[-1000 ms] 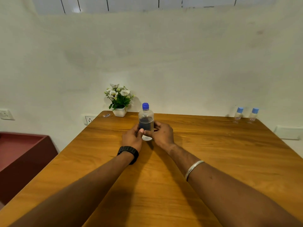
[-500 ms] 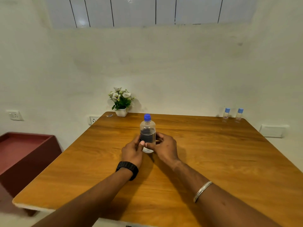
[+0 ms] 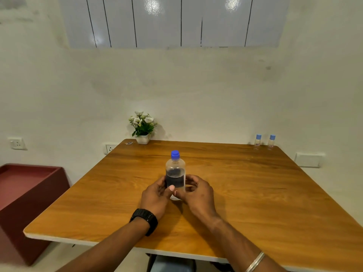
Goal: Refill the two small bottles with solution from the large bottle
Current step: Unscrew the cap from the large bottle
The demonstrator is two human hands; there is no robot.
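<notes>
The large clear bottle point(image 3: 175, 169) with a blue cap stands upright near the middle of the wooden table point(image 3: 255, 193), partly filled with dark-looking liquid. My left hand point(image 3: 156, 195) wraps its lower left side and my right hand point(image 3: 196, 193) cups its lower right side; both touch the bottle. Two small clear bottles with blue caps, one point(image 3: 258, 141) beside the other point(image 3: 271, 142), stand capped at the table's far right corner, well away from my hands.
A white pot of white flowers point(image 3: 143, 127) sits at the table's far left edge by the wall. A dark red cabinet point(image 3: 25, 197) stands left of the table. Wall sockets point(image 3: 110, 148) are behind the table's left corner.
The view has pulled back and tilted up, so the table's near edge now shows. My hands stay around the large bottle, which has not visibly moved on the table.
</notes>
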